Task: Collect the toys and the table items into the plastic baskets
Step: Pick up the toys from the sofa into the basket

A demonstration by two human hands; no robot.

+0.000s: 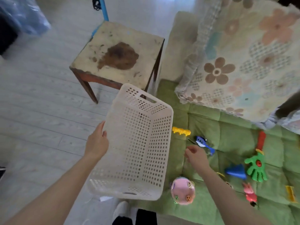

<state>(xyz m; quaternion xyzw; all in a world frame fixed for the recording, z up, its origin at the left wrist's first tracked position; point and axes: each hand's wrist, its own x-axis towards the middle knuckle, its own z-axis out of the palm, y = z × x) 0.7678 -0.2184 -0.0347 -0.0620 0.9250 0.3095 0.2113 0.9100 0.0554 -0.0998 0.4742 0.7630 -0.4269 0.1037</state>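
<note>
A white perforated plastic basket is held tilted above the floor, with my left hand gripping its left rim; nothing lies inside it. My right hand hovers over the green quilted cushion, fingers loosely curled, just beside a blue and white toy helicopter. Near it lie a yellow toy piece, a blue cone, a green toy hand on a red handle, a pink pig figure and a pink round toy.
A worn wooden stool with a stained top stands behind the basket on the pale plank floor. A flowered blanket covers the sofa's back right. A yellow comb-like piece lies at the right edge. My feet are below the basket.
</note>
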